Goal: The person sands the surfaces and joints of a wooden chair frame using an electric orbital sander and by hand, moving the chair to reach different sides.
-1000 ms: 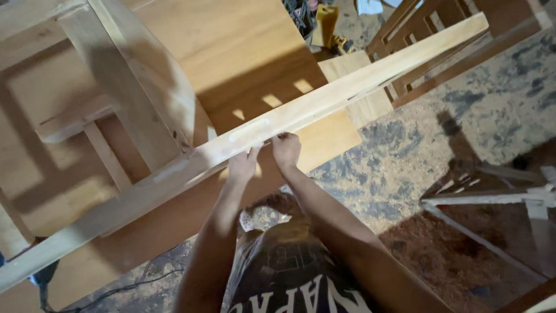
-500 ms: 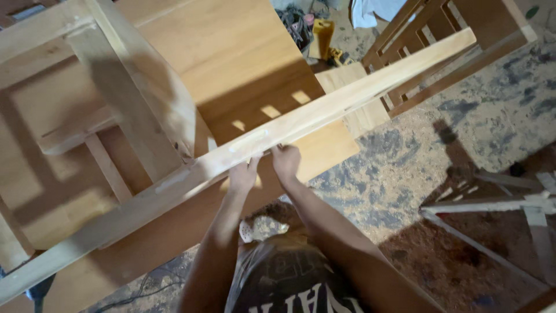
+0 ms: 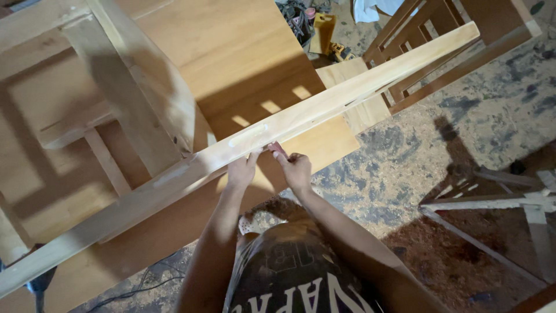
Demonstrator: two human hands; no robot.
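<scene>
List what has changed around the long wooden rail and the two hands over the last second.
Little moved. Both hands stay at the near edge of the long wooden rail; the left hand and right hand have drawn slightly apart, and a small reddish thing now shows at the right fingertips. A pale filled patch on the rail is in plain view. The rail, the wooden frame and the sawdust floor lie as before.

Both arms extended fwd, left hand (image 3: 242,169) & right hand (image 3: 296,169) side by side, fingers curled.
</scene>
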